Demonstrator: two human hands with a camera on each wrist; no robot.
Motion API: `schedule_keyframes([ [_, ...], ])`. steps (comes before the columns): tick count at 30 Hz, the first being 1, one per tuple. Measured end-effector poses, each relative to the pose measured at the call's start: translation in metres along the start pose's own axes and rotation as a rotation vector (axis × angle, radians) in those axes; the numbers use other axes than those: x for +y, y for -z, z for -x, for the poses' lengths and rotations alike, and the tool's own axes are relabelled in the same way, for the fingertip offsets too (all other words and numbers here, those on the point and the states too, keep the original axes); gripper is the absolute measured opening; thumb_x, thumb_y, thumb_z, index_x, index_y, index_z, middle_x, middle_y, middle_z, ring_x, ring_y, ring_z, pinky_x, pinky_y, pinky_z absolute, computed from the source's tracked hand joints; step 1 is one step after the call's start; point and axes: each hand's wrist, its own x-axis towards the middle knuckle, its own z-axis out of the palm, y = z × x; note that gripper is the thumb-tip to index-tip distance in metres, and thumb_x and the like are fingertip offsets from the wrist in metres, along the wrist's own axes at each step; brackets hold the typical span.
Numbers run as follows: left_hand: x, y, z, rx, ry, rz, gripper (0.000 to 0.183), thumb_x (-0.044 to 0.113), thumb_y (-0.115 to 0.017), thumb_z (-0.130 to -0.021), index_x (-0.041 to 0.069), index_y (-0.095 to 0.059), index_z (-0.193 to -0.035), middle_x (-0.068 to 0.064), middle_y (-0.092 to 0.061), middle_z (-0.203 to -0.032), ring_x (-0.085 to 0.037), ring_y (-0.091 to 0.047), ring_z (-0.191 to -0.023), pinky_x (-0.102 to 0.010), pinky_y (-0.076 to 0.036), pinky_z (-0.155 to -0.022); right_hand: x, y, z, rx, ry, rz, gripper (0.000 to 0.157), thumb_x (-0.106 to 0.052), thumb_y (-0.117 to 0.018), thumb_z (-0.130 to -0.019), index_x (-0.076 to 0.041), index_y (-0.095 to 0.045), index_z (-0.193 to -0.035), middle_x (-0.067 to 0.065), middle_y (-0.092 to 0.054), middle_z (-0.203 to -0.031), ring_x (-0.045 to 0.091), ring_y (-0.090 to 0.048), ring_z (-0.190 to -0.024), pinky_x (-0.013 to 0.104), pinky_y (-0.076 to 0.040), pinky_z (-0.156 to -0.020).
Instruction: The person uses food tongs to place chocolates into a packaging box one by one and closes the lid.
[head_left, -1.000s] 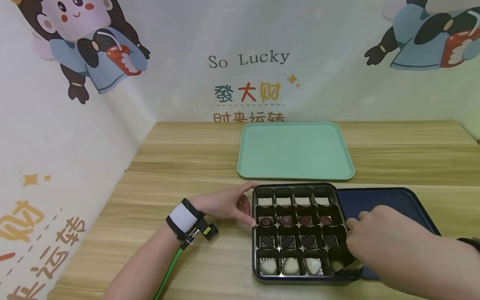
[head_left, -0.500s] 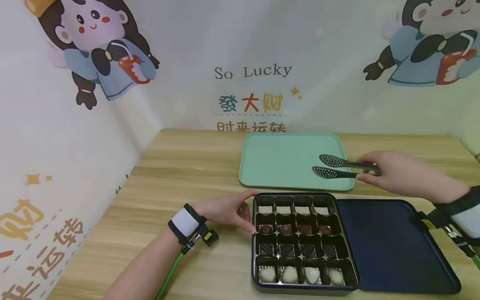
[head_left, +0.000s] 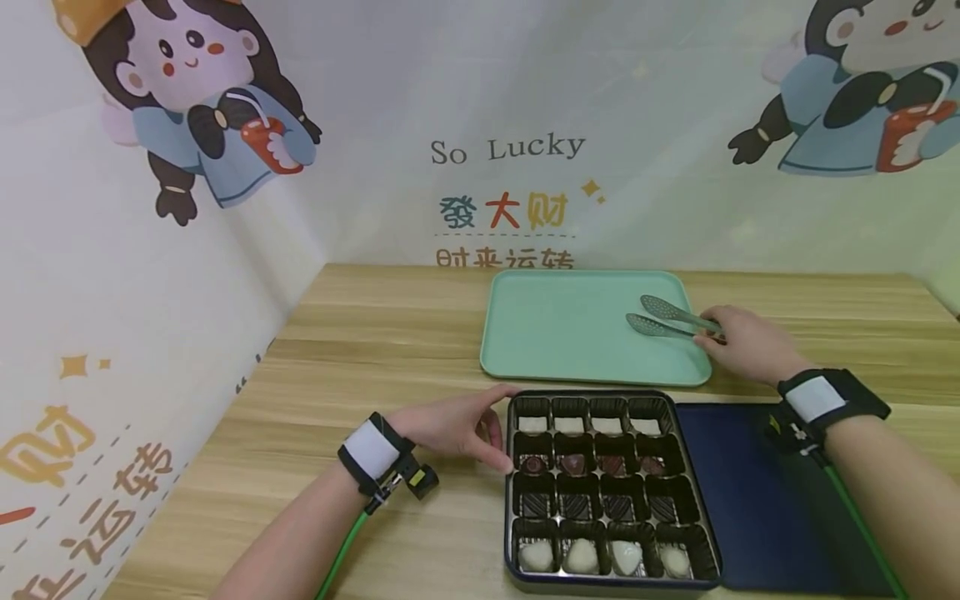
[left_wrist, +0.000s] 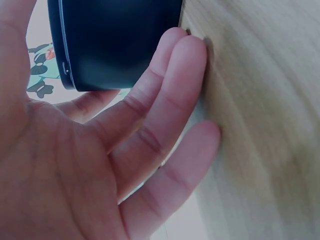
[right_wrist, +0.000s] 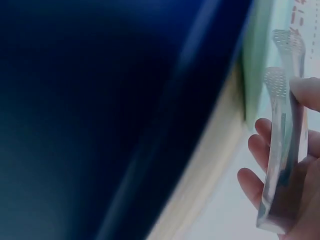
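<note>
A black box with a divided insert stands at the front, each compartment in view holding a chocolate. The nearest row has white chocolates; behind come dark striped, reddish-brown and flat white pieces. My left hand touches the box's left side with thumb and index finger, its other fingers loosely bent by the tabletop in the left wrist view. Over the right part of a mint-green tray, my right hand holds metal tongs, their perforated tips spread apart with nothing between them.
A dark navy lid or tray lies against the box's right side, under my right forearm. Behind the wooden table hangs a printed cloth backdrop. A green cable runs from each wrist camera.
My right hand has gone from the box's front right compartment, leaving a white chocolate visible there, up to the green tray with the tongs. My left hand stays at the box.
</note>
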Motion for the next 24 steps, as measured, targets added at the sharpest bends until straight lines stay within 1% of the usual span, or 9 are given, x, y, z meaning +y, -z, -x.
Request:
schedule_keyframes([
  [4, 0.0, -0.001, -0.001, 0.003, -0.001, 0.002, 0.095, 0.036, -0.071, -0.075, 0.019, -0.009, -0.145, -0.001, -0.06, -0.086, -0.014, -0.057, -0.079, -0.029, -0.046, -0.07, 0.001, -0.003, 0.002, -0.011, 0.0, 0.027, 0.051, -0.03, -0.053, -0.09, 0.01, -0.045, -0.12, 0.024, -0.053, -0.108, 0.031, -0.055, -0.087, 0.044, -0.044, -0.07],
  [9, 0.001, -0.003, -0.002, -0.004, 0.004, 0.002, 0.096, 0.037, -0.071, -0.074, 0.019, -0.009, -0.145, -0.001, -0.061, -0.087, -0.014, -0.057, -0.08, -0.029, -0.045, -0.07, -0.001, -0.005, 0.004, -0.042, -0.006, 0.056, 0.056, -0.032, -0.055, -0.089, 0.01, -0.043, -0.123, 0.028, -0.051, -0.114, 0.037, -0.054, -0.096, 0.048, -0.043, -0.076],
  [14, 0.0, -0.007, -0.003, -0.009, -0.004, 0.008, 0.097, 0.038, -0.071, -0.074, 0.017, -0.009, -0.145, -0.001, -0.061, -0.087, -0.014, -0.057, -0.08, -0.029, -0.045, -0.07, -0.001, 0.007, 0.012, -0.054, -0.044, -0.051, 0.069, -0.039, -0.051, -0.091, 0.009, -0.029, -0.133, 0.031, -0.044, -0.119, 0.042, -0.048, -0.103, 0.051, -0.042, -0.078],
  [17, -0.001, -0.009, -0.003, -0.006, -0.012, 0.015, 0.096, 0.036, -0.071, -0.075, 0.017, -0.009, -0.145, -0.001, -0.061, -0.087, -0.014, -0.057, -0.08, -0.029, -0.045, -0.07, 0.0, 0.022, 0.029, -0.039, -0.082, -0.111, 0.072, -0.043, -0.047, -0.092, 0.009, -0.022, -0.136, 0.032, -0.039, -0.122, 0.046, -0.041, -0.107, 0.054, -0.04, -0.079],
  [18, -0.002, -0.009, -0.002, -0.004, -0.017, 0.021, 0.095, 0.036, -0.071, -0.075, 0.017, -0.009, -0.145, -0.001, -0.06, -0.086, -0.014, -0.057, -0.08, -0.029, -0.046, -0.07, 0.002, 0.027, 0.038, -0.026, -0.1, -0.098, 0.071, -0.043, -0.045, -0.093, 0.009, -0.024, -0.135, 0.032, -0.038, -0.122, 0.046, -0.041, -0.106, 0.054, -0.04, -0.078],
  [20, -0.002, -0.008, 0.0, 0.0, -0.022, 0.03, 0.095, 0.034, -0.071, -0.076, 0.018, -0.009, -0.145, -0.002, -0.06, -0.086, -0.015, -0.057, -0.08, -0.029, -0.046, -0.07, 0.007, 0.034, 0.057, -0.004, -0.13, -0.031, 0.064, -0.041, -0.045, -0.093, 0.01, -0.033, -0.13, 0.031, -0.045, -0.114, 0.041, -0.049, -0.096, 0.049, -0.044, -0.07],
  [21, -0.002, -0.007, 0.001, 0.003, -0.023, 0.032, 0.095, 0.034, -0.071, -0.076, 0.018, -0.009, -0.145, -0.002, -0.06, -0.086, -0.015, -0.057, -0.08, -0.03, -0.046, -0.07, 0.011, 0.034, 0.067, 0.019, -0.15, 0.022, 0.06, -0.041, -0.046, -0.093, 0.009, -0.039, -0.125, 0.028, -0.05, -0.108, 0.037, -0.053, -0.087, 0.046, -0.046, -0.065],
  [22, -0.001, -0.006, 0.001, 0.006, -0.024, 0.03, 0.095, 0.034, -0.071, -0.076, 0.018, -0.009, -0.145, -0.002, -0.06, -0.086, -0.015, -0.057, -0.08, -0.03, -0.046, -0.071, 0.016, 0.036, 0.078, 0.017, -0.172, 0.061, 0.055, -0.039, -0.047, -0.093, 0.01, -0.044, -0.119, 0.025, -0.054, -0.1, 0.033, -0.055, -0.078, 0.043, -0.046, -0.06],
  [24, -0.001, -0.004, 0.002, 0.011, -0.019, 0.023, 0.095, 0.034, -0.071, -0.075, 0.019, -0.009, -0.145, -0.002, -0.06, -0.086, -0.015, -0.057, -0.08, -0.03, -0.046, -0.071, 0.024, 0.034, 0.1, 0.014, -0.223, 0.134, 0.047, -0.036, -0.05, -0.092, 0.01, -0.051, -0.103, 0.018, -0.056, -0.083, 0.024, -0.053, -0.061, 0.038, -0.043, -0.051],
])
